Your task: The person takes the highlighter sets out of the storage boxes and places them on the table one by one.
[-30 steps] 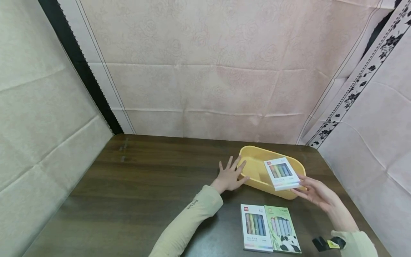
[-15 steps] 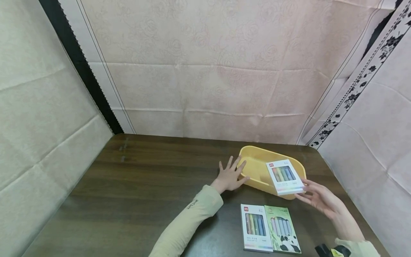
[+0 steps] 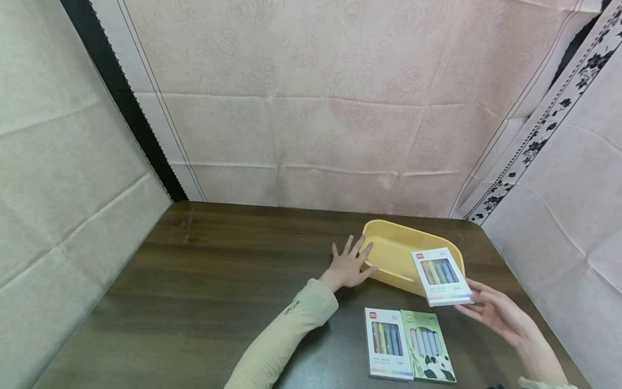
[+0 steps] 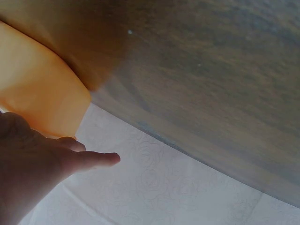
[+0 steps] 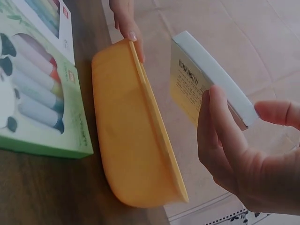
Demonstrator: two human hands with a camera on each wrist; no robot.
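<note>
My right hand (image 3: pixel 505 319) pinches a white box of markers (image 3: pixel 442 275) by its near right edge, thumb on one face and fingers on the other. The box is tilted and raised over the near right rim of a yellow basket (image 3: pixel 389 246). Its barcoded back (image 5: pixel 187 79) faces the right wrist camera. My left hand (image 3: pixel 346 268) rests with fingers spread at the basket's left end, fingertips right at the rim. In the left wrist view that hand (image 4: pixel 42 161) lies beside the basket's wall (image 4: pixel 51 89), partly hiding it.
Another white marker box (image 3: pixel 389 343) and a green marker box with pandas (image 3: pixel 428 346) lie side by side on the dark wooden table (image 3: pixel 194 302), nearer than the basket. Pale patterned cloth (image 3: pixel 301 135) hangs behind the table's far edge and on both sides.
My right hand has drawn the white marker box right and nearer, from over the basket's inside to over its near right rim. My left hand and the basket have stayed in place.
</note>
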